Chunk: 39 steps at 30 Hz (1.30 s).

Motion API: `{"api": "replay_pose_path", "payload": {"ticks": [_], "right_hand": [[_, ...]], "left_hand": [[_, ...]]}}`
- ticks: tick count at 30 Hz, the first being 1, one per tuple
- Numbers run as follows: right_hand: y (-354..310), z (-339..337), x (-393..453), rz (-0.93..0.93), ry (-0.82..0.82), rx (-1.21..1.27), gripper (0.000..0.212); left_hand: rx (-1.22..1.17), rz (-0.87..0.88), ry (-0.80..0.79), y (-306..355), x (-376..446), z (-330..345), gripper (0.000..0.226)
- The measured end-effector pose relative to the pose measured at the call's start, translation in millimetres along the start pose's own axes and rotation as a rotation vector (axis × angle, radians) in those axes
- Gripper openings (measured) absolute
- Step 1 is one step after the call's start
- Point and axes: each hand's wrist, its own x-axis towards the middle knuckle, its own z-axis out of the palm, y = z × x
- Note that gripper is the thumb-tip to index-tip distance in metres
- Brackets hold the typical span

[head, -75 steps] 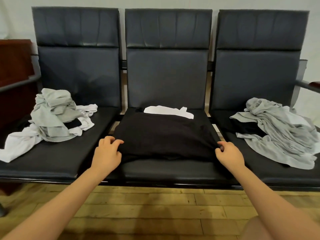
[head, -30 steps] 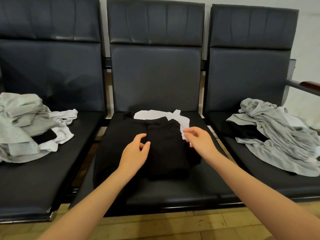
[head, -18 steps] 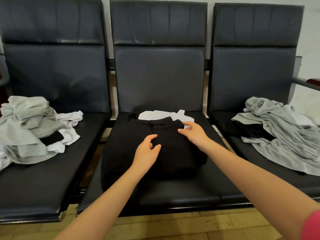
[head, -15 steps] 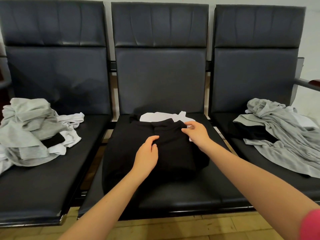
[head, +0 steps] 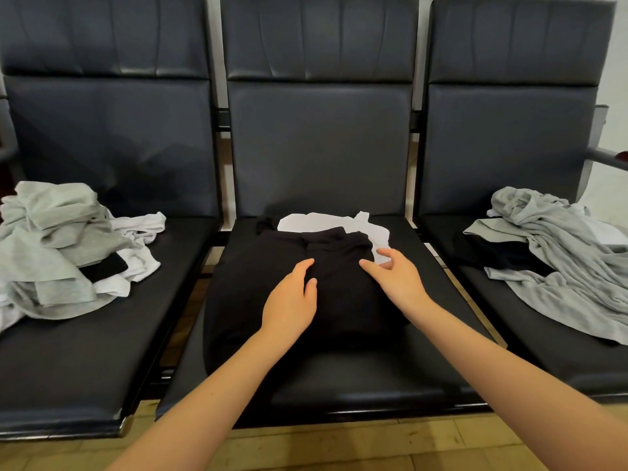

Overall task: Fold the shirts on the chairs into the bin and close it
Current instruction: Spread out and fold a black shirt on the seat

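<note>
No grasp was observed on either side. The left hand (head: pixel 291 302) was laid on the partly folded black fabric shirt (head: pixel 326 287), with its fingers extended and its thumb resting against the cloth. The right hand (head: pixel 396 275) was held with its fingers spread and relaxed at the shirt's right edge; whether the fingertips were touching the cloth could not be determined.

The black shirt was found on the seat of the middle dark leather chair (head: pixel 319 137), with one folded layer lying over its right part. A white garment (head: pixel 319 222) was seen partly covered beneath its far edge, against the backrest.

On the seat of the left dark leather chair (head: pixel 112 137) a rumpled pile of light grey and white shirts (head: pixel 64 246) was recorded, with a black item partly buried in it. On the seat of the right dark leather chair (head: pixel 509 137) a loose heap of grey shirts (head: pixel 564 253) was noted, draped over a black garment (head: pixel 499 253). A light wooden floor (head: pixel 339 447) was visible below the seats.
</note>
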Motion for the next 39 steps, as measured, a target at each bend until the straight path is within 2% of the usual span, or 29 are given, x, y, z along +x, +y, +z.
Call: {"api": "replay_pose_path", "payload": {"ticks": [2, 4, 8, 10, 13, 19, 23, 25, 27, 32, 34, 36, 37, 38, 39], "right_hand": [[-4.2, -0.6, -4.9, 0.097, -0.123, 0.04, 0.03], [-11.6, 0.6, -5.3, 0.16, -0.199, 0.143, 0.024], [-16.0, 9.4, 2.5, 0.047, 0.036, 0.263, 0.018], [-13.0, 13.9, 0.9, 0.061, 0.132, 0.291, 0.025], [-3.3, 12.2, -5.6, 0.053, 0.143, 0.303, 0.049], [1.0, -15.5, -5.6, -0.087, 0.229, 0.279, 0.038], [-13.6, -41.9, 7.8, -0.128, 0.249, 0.11, 0.04], [-26.1, -48.1, 5.5, -0.176, 0.204, -0.056, 0.042], [-41.1, -45.2, 1.6, -0.263, 0.149, -0.253, 0.043], [-97.0, -5.7, -18.5, -0.529, 0.099, -0.603, 0.048], [-116.8, 15.4, -32.4, -0.478, -0.062, -0.459, 0.051], [-129.1, 33.5, -49.0, -0.261, -0.377, -0.098, 0.052], [-128.5, 39.4, -53.0, -0.181, -0.47, 0.025, 0.048], [-122.3, 44.2, -51.5, -0.171, -0.484, 0.053, 0.043], [-114.1, 47.7, -48.2, -0.192, -0.419, 0.025, 0.037]], "left_hand": [[-0.032, -0.021, -0.004, 0.4, 2.7, 0.5, 0.044], [-0.054, -0.025, -0.012, 0.5, 4.1, -0.2, 0.043], [-0.106, -0.034, 0.001, 1.9, 4.0, -4.0, 0.042], [-0.118, -0.019, 0.044, 3.4, 3.5, -5.9, 0.041], [-0.094, 0.017, 0.063, 5.3, 0.8, -6.8, 0.04], [0.053, 0.136, -0.022, 4.7, -10.8, -4.2, 0.041], [0.09, 0.185, -0.021, 6.5, -15.6, -4.7, 0.038], [-0.015, 0.131, -0.024, 4.2, -15.2, -7.1, 0.035], [-0.171, 0.001, -0.015, -1.4, -12.7, -13.7, 0.033], [-0.495, -0.255, 0.156, -16.5, -12.7, -34.4, 0.03], [-0.723, -0.362, 0.182, -12.9, -14.7, -41.6, 0.028], [-1.019, -0.47, 0.135, -6.6, -16.1, -47.1, 0.029], [-1.097, -0.499, 0.121, -5.4, -17.5, -47.8, 0.031], [-1.104, -0.509, 0.118, -5.5, -18.6, -47.0, 0.033], [-1.046, -0.504, 0.121, -7.8, -19.0, -45.2, 0.04]]}}
